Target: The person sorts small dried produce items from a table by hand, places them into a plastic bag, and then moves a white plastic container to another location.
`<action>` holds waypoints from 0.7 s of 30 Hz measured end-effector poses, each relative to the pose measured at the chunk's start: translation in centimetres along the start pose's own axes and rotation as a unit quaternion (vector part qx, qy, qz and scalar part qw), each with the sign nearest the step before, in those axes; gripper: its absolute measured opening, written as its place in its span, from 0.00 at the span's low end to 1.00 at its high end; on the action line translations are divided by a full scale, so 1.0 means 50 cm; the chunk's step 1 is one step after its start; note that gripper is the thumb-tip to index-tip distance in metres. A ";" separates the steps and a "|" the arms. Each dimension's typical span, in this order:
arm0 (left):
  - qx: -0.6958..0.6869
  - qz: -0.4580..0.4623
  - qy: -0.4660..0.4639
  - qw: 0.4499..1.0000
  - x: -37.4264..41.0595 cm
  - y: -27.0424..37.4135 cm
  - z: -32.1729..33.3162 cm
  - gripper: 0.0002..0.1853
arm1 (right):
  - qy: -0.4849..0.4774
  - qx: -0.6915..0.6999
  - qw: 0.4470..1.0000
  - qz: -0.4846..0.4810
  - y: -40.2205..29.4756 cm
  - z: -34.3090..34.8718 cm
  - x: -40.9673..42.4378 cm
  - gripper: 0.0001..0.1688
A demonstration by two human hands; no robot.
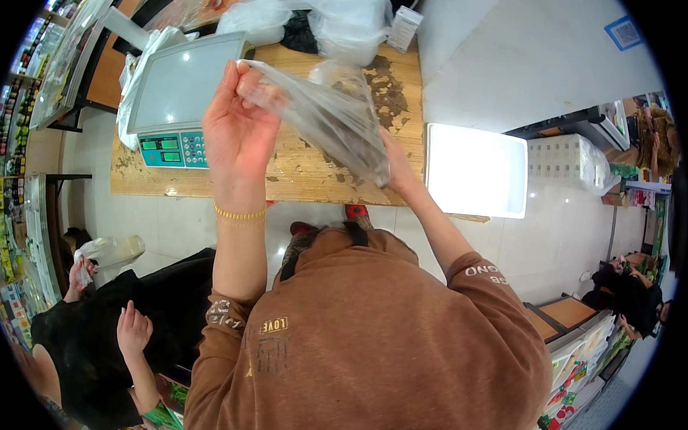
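Note:
My left hand (242, 117) is raised over the wooden table (299, 185), its fingers closed on one end of a clear plastic bag (330, 123). The bag stretches slantwise down to my right hand (397, 163), which grips its other end; the fingers there are partly hidden by the film. Whether the bag holds anything cannot be told, as its dark tint may be the worn table showing through. Behind my left hand stands a digital scale (184, 84) with a grey platform and a green-lit display panel. Another clear bag or wrap (340, 75) lies beyond the stretched one.
Stacked clear plastic containers (351, 22), a bundle of clear bags (254, 18) and a small white box (405, 28) are at the table's back. A white foam box (476, 171) adjoins its right edge. A person in black (118, 332) stands at left, holding a plastic bag (115, 252).

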State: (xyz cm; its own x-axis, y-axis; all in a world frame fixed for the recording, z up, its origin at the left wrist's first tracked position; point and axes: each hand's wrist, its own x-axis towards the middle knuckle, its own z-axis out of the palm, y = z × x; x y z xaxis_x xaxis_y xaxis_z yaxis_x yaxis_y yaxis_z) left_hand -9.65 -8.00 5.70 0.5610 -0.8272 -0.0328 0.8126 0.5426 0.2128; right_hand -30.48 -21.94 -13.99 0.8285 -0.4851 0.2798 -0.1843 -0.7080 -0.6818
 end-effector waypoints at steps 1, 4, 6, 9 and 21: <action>0.007 -0.005 -0.003 1.000 0.027 -0.008 -0.032 0.08 | 0.024 -0.004 1.000 -0.006 0.014 0.001 -0.015 0.27; 0.061 -0.008 0.017 0.998 0.078 -0.042 -0.134 0.06 | 0.031 -0.056 0.998 -0.016 0.026 -0.003 -0.046 0.27; 0.138 0.000 0.060 0.989 0.091 -0.083 -0.167 0.04 | 0.037 0.029 0.999 0.006 0.011 -0.010 -0.049 0.25; 0.199 0.044 0.074 0.976 0.072 -0.132 -0.169 0.03 | 0.077 0.137 0.985 0.066 -0.015 -0.020 -0.047 0.23; 0.476 0.110 0.025 0.872 0.077 -0.123 -0.114 0.07 | 0.025 0.284 0.924 0.255 -0.027 -0.058 0.092 0.22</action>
State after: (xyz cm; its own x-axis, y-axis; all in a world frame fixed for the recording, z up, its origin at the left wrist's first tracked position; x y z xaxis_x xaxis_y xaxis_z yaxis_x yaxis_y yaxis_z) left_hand -11.57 -13.67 -1.32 0.7121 -0.6983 0.0728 0.1988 0.3000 0.9330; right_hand -27.95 -24.70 -9.83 0.6827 -0.7140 -0.1553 -0.2250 -0.0031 -0.9744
